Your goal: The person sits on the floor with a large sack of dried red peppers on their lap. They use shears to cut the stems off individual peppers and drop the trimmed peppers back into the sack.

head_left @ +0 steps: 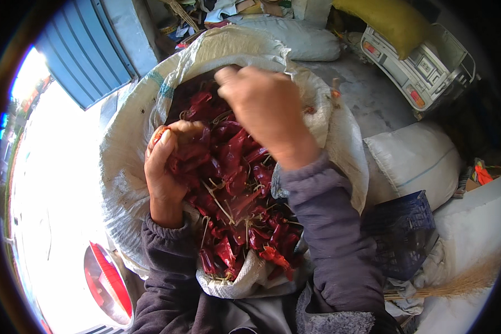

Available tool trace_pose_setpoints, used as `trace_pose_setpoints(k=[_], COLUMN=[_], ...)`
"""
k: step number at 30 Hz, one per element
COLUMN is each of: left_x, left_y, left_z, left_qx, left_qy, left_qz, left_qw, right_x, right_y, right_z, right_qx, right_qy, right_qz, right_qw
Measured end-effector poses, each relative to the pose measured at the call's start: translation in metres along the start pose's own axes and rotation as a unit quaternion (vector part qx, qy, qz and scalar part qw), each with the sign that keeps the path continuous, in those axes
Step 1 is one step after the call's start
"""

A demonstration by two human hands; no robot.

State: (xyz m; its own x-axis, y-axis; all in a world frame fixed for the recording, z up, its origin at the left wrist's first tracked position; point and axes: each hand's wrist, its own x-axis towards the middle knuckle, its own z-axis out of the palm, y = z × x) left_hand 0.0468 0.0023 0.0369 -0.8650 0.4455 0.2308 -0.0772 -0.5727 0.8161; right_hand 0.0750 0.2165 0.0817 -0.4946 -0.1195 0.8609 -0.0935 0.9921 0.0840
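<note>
An open white woven sack (125, 167) is full of dark red dried peppers (231, 161) with pale stems. My left hand (164, 161) grips some peppers at the left of the pile, thumb upward. Above the upper middle of the pile, my right hand (261, 111) is blurred, with its fingers curled near the sack's back; what they hold, if anything, I cannot make out.
Beyond the sack lie stuffed white sacks (406, 167), a yellow sack (384, 16) on a white cart (412, 72), and a blue crate (398, 222). A blue corrugated panel (80, 44) stands upper left, a red-and-silver bowl (106, 278) lower left, and a straw broom (467, 275) lower right.
</note>
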Motion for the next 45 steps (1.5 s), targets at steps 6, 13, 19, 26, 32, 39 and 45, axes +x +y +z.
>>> trace_pose_setpoints(k=[6,13,19,26,32,39,45], left_x=[0.003,0.014,0.014,0.014,0.014,-0.001,-0.012], left_y=[-0.006,-0.014,-0.014,-0.019,-0.020,-0.018,-0.013], left_z=[-0.005,-0.009,-0.003,-0.001,-0.002,0.026,0.036], left_qx=[0.000,0.078,0.102,0.079,0.117,0.454,0.525], left_qy=[0.022,-0.018,-0.012,0.014,0.027,-0.020,-0.086], left_qz=[0.020,-0.015,-0.051,-0.038,0.003,0.273,0.263], left_qw=[1.000,0.997,0.993,0.996,0.993,0.848,0.805], right_x=[-0.010,-0.035,-0.056,-0.067,-0.061,-0.038,-0.049], right_y=[-0.013,-0.035,-0.049,-0.046,-0.040,-0.041,-0.028], right_z=[0.042,0.013,0.006,-0.004,-0.021,-0.041,-0.045], right_qx=[0.078,0.324,0.242,0.208,0.174,0.201,0.243], right_qy=[-0.094,0.027,0.063,0.016,-0.047,-0.038,-0.117], right_qz=[0.026,0.141,0.060,0.015,0.071,0.082,0.106], right_qw=[0.992,0.935,0.966,0.978,0.981,0.975,0.957])
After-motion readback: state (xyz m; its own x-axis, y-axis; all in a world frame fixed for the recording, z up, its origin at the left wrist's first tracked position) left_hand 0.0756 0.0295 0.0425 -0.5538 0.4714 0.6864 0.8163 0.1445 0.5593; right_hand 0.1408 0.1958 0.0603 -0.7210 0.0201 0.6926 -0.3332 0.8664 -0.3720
